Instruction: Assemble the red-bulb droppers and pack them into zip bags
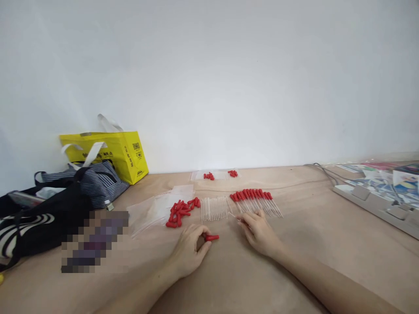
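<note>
My left hand (193,249) pinches a red rubber dropper bulb (212,238) between thumb and fingers, its narrow end pointing right. My right hand (258,231) is closed on a thin clear dropper tube (231,214), of which only a short end shows. Just beyond my hands lies a row of bare dropper tubes (214,208), side by side. To their right, assembled droppers (255,200) with red bulbs are fanned out, tubes toward me. A pile of loose red bulbs (178,213) lies left of the bare tubes, partly over clear plastic bags.
Flat clear plastic bags (150,213) lie at left. Near the wall sits another bag (222,175) with red bulbs and tubes. A yellow bag (131,157), a striped bag (101,183) and a black bag (52,226) stand at left. A power strip (369,203) and printed packets (389,183) lie at right.
</note>
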{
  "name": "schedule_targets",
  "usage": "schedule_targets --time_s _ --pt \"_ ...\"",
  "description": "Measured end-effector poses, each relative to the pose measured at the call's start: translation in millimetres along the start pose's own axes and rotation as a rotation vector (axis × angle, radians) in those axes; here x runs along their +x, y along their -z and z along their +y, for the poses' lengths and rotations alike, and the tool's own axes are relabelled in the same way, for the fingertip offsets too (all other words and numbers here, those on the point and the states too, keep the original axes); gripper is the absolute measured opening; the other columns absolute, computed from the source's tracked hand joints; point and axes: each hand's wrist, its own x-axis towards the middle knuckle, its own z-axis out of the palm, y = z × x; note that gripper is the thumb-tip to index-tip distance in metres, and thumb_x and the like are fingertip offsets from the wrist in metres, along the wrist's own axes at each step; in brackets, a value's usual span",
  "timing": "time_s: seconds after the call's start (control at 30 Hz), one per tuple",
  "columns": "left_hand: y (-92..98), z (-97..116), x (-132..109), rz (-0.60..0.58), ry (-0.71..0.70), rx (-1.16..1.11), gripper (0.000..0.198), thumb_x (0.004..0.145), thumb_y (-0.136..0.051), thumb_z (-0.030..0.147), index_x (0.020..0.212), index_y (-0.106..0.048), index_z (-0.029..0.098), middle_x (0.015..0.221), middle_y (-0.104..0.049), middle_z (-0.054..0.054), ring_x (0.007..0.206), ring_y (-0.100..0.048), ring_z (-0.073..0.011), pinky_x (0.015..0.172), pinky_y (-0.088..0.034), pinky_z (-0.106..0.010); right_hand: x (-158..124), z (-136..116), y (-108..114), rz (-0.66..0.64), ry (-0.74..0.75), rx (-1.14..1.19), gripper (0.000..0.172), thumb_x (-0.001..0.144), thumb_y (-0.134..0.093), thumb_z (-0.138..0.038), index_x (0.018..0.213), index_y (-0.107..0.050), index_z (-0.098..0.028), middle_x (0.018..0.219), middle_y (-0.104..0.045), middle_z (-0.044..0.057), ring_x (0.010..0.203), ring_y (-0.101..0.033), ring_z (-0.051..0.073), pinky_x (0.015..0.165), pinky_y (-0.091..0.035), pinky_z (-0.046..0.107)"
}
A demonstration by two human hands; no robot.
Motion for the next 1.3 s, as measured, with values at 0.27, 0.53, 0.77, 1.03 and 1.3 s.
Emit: schedule_targets --time_s 0.27,0.53,0.77,1.03,1.3 --pt "-7.5 -1.8 4.5 0.022 -0.011 0.119 0.015 0.078 -0.049 0.023 0.084 -0.062 0.021 0.084 -0.056 -0.004 0.081 -0.053 -0.0197 0.073 -0.041 -0.032 -1.3 -17.4 -4.8 -0.094 0.107 0.02 0.014 0.082 -0.039 -0.013 0.079 -0.052 -0.018 0.074 -0.057 0.001 0.067 -0.049 0.013 0.07 -0.024 0.028" --pt "-8.1 0.4 6.8 0.03 0.062 0.171 0.012 0.082 -0.044 0.025 0.081 -0.056 0.022 0.075 -0.061 0.0 0.073 -0.053 -0.0195 0.069 -0.037 -0.033 -2.4 -22.5 -7.9 -0.12 0.061 0.108 0.013 0.082 -0.039 -0.015 0.08 -0.051 -0.018 0.074 -0.057 0.001 0.066 -0.047 0.012 0.07 -0.024 0.029" --pt "-9.3 -1.2 5.7 0.027 0.081 0.025 0.017 0.083 -0.042 0.03 0.086 -0.057 0.022 0.079 -0.06 -0.002 0.078 -0.053 -0.02 0.071 -0.04 -0.033 -1.9 -29.2 -6.0 -0.097 0.068 0.13 0.012 0.082 -0.039 -0.014 0.08 -0.05 -0.018 0.073 -0.057 0.0 0.063 -0.046 0.011 0.069 -0.025 0.029" --pt "-13.3 4.2 4.0 0.067 0.15 -0.285 0.021 0.083 -0.043 0.031 0.089 -0.06 0.021 0.083 -0.063 -0.002 0.078 -0.057 -0.0174 0.071 -0.045 -0.029 -3.4 -37.2 -8.9 -0.099 0.058 0.195 0.014 0.085 -0.037 -0.017 0.083 -0.051 -0.018 0.07 -0.055 0.0 0.067 -0.048 0.013 0.067 -0.028 0.027" --pt "-13.0 6.2 4.1 0.094 0.1 -0.302 0.02 0.082 -0.043 0.028 0.078 -0.061 0.018 0.073 -0.061 -0.002 0.068 -0.056 -0.0153 0.063 -0.044 -0.025 -0.8 -34.1 0.0 -0.101 0.141 0.098 0.02 0.084 -0.036 -0.014 0.083 -0.056 -0.02 0.073 -0.056 0.001 0.064 -0.047 0.011 0.065 -0.024 0.028"
